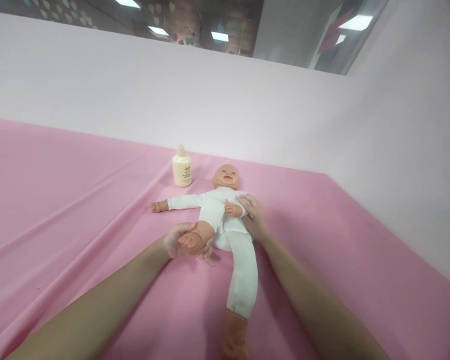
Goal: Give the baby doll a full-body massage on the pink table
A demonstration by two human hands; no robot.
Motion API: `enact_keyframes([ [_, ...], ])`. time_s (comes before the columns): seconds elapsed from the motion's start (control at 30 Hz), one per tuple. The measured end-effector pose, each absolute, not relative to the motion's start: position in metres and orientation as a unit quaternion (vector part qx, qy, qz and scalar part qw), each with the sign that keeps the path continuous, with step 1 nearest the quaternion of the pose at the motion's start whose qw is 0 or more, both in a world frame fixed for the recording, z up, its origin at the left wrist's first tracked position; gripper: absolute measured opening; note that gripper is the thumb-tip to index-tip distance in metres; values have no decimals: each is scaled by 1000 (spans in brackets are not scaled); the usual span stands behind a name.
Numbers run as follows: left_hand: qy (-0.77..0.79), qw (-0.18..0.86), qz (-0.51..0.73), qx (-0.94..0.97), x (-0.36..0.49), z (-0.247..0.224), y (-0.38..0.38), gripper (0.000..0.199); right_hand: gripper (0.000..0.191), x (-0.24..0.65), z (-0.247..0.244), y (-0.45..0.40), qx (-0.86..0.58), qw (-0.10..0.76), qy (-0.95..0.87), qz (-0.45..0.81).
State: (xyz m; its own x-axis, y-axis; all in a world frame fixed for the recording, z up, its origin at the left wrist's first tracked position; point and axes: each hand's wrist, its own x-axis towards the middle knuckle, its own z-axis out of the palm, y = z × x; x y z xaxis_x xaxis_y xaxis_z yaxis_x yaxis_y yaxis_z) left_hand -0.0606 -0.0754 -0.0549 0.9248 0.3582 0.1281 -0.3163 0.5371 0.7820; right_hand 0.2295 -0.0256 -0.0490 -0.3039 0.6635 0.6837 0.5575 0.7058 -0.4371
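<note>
A baby doll (pixel 227 212) with a white cloth body lies on its back, its head away from me. One of its legs is raised and bent, and my left hand (pixel 180 242) is wrapped round the lower part of that leg near the foot. The doll's other leg stretches straight towards me. Against the doll's side and upper arm rests my right hand (pixel 254 215), its fingers apart on the white cloth. The doll's small hand lies on its chest beside my right fingers.
A pale yellow bottle (pixel 182 169) stands upright beyond the doll's outstretched arm. Pink cloth (pixel 315 240) with folds on the left covers the surface. A white wall (pixel 153 90) rises behind it, with a window (pixel 210 25) above.
</note>
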Motion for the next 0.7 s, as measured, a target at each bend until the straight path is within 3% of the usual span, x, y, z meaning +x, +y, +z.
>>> enact_keyframes([
  [0.7,45,874,180,449,-53,-51,-74,56,57,226,-49,-29,-382,435,-814,53],
])
